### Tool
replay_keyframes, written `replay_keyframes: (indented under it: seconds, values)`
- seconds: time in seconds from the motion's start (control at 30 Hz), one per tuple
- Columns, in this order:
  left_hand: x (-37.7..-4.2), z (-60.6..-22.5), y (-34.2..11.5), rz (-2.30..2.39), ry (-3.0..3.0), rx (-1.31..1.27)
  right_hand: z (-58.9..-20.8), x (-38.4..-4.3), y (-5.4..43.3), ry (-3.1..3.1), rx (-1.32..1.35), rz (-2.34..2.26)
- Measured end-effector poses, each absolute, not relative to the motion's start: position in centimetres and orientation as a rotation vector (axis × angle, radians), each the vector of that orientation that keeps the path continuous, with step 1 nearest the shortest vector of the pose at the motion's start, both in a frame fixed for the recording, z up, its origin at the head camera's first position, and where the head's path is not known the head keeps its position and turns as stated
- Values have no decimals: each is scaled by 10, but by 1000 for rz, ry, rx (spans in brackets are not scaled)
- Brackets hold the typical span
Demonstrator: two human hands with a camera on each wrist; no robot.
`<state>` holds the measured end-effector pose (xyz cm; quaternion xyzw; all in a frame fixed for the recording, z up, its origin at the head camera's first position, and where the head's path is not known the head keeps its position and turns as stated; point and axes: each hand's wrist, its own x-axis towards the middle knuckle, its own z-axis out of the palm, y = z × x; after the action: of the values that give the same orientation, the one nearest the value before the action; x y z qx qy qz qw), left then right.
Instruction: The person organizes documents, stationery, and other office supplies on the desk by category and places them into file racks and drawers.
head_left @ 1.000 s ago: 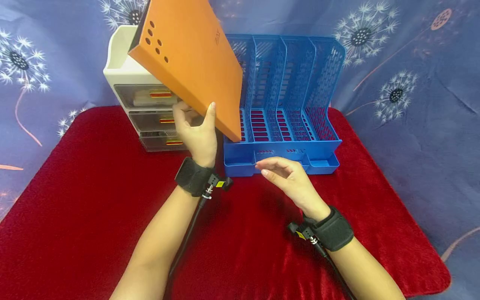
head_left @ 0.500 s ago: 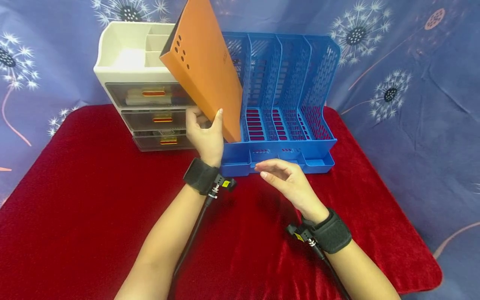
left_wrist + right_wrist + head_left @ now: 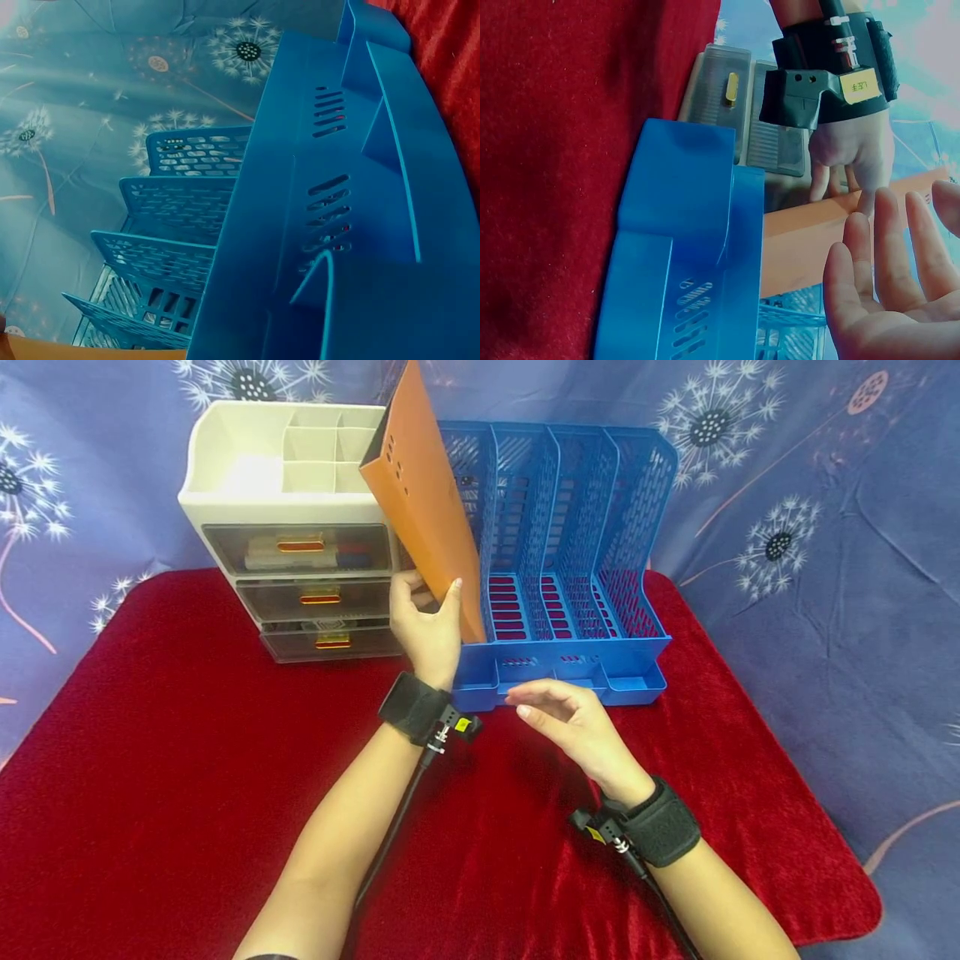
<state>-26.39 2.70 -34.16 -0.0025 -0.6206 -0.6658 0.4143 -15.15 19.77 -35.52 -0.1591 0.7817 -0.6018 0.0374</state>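
Observation:
An orange file box [image 3: 431, 502] with round holes near one end leans tilted at the leftmost slot of the blue desk file rack [image 3: 577, 652]. My left hand [image 3: 427, 631] grips its lower front edge, thumb on the near face and fingers behind. In the left wrist view only a strip of the orange box [image 3: 90, 351] shows at the bottom, beside the rack's dividers [image 3: 172, 202]. My right hand [image 3: 566, 718] hovers in front of the rack's small front trays, fingers relaxed and holding nothing. The right wrist view shows those fingers [image 3: 889, 247] extended, with the left hand [image 3: 851, 157] on the box beyond.
Left of the rack stands a cream drawer unit [image 3: 292, 510] with clear drawers and gold handles, its top split into compartments. A red cloth [image 3: 187, 760] covers the table. Behind hangs a blue curtain [image 3: 840, 652] with dandelion prints.
My left hand has moved right with the file box, which now stands steeper and farther over the leftmost slot. The drawer unit's top has come into view. My right hand has stayed nearly still.

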Motion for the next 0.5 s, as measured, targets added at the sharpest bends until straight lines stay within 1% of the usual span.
replay_keyframes:
  seconds: [0.5]
  values:
    - [-263,-345,25,-1676,-1703,13,-359,-156,193,2366,-491,-1820]
